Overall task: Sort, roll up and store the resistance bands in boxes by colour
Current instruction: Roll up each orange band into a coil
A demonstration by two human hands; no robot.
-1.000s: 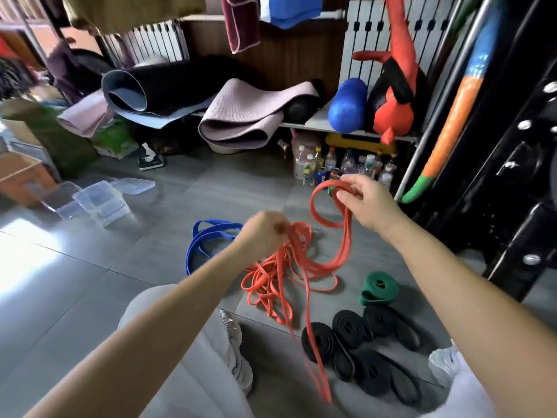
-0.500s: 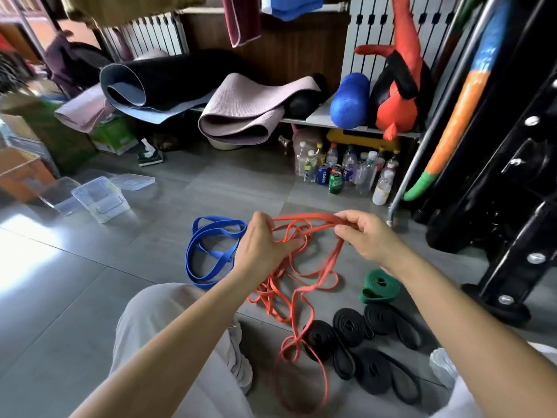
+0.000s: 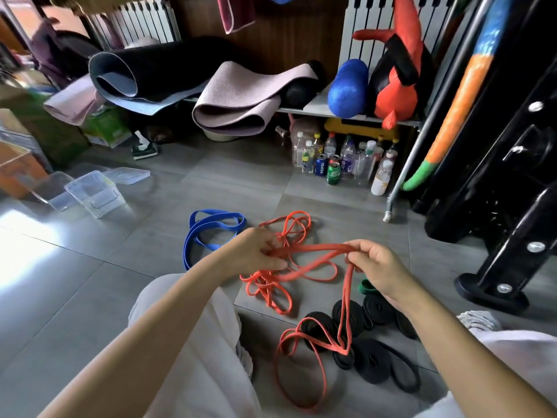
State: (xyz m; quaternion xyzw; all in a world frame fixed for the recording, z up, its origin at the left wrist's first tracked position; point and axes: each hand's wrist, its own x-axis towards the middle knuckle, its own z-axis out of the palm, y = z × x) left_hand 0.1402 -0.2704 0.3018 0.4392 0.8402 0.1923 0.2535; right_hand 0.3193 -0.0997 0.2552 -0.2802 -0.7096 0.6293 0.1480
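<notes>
Slack of the orange band (image 3: 313,250) lies nearest, a long loop on the floor (image 3: 144,267) between the knees, with its strand climbing across the black bands (image 3: 378,309), which sit already rolled. Above them the right hand (image 3: 376,267) has its grip clamped on that strand, thumb and fingertips pinched over the bend. The left hand (image 3: 256,251) grips the same band where it enters the knot, fingers curled round it. Change over the last second: the right hand was held high with a loop lifted toward the shelf and has since dropped level with the left, so one length now runs fairly straight between the two grips. Most of the tangle, which hung from the left hand, now lies spread on the floor just beyond. Judgement: one run has been pulled free of the knot, and sorting of the orange is under way; rolling has not begun. Cannot tell whether the tangle is one band or several. The green band (image 3: 365,287), rolled, shows only an edge behind the right hand. The blue band (image 3: 208,229) lies loose and unrolled beyond the left hand. The clear boxes (image 3: 90,193) stand well apart at far left, open, with nothing visible inside; storage is still to do.
</notes>
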